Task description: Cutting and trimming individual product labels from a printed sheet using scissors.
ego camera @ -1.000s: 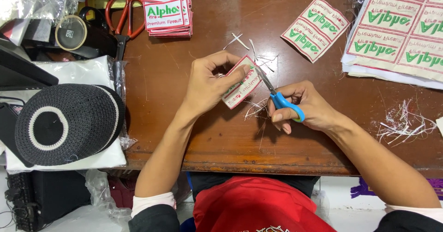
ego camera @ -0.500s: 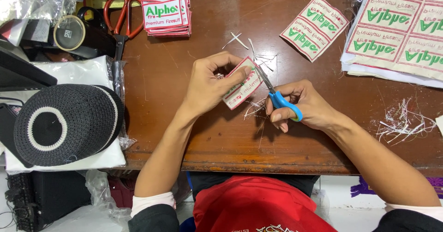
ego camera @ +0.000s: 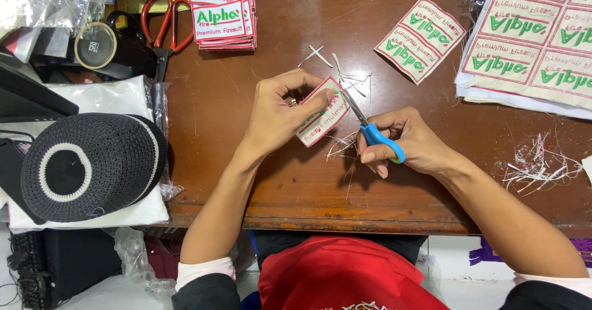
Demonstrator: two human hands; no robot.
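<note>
- L hand (ego camera: 280, 109) pinches white patch (ego camera: 323, 112) w/ red border, just above wooden table (ego camera: 259, 180)
- R hand (ego camera: 407, 142) closed round blue-handled scissors (ego camera: 368, 125), blades at patch edge
- thread scraps (ego camera: 342, 143) beneath

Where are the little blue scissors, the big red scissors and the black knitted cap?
small blue-handled scissors (ego camera: 383, 142), head view, on the blue handle loop.
large red-handled scissors (ego camera: 161, 23), head view, on the red handles.
round black knitted cap (ego camera: 92, 165), head view, on its top.
</note>
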